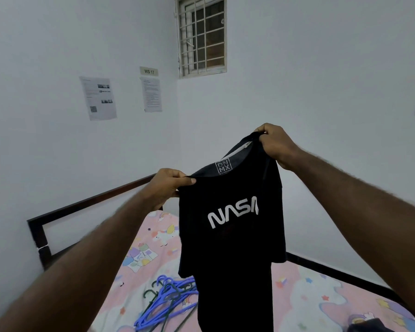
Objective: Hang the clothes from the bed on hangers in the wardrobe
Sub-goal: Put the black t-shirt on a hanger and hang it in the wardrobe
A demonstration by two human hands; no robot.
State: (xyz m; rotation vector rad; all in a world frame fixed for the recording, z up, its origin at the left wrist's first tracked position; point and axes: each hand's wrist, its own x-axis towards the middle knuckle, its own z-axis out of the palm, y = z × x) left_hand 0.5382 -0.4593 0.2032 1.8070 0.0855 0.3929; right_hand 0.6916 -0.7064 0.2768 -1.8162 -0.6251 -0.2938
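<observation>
A person's two bare arms reach forward over a bed, holding up a black T-shirt (230,226) with white "NASA" lettering on the chest and a small "DNMX" label inside the neck; the left hand (169,182) pinches the shirt at one shoulder, thumb on top and fingers curled under the cloth; the right hand (272,142), raised higher and further away, grips the other shoulder with its fingers closed round the fabric; both hands are thus holding the shirt, which hangs tilted in the air above the bed, its lower part dropping out of the bottom of the view. The bed (309,298) has a pink sheet printed with unicorns, stars and rainbows, inside a dark frame (86,204); on the sheet, below and to the left of the shirt, lies a loose pile of blue and dark green hangers (164,303). A dark garment (369,325) shows at the bottom right corner of the bed. Behind stand pale walls with printed sheets (98,98), a "WS 17" sign (149,71), and a barred window (201,35).
</observation>
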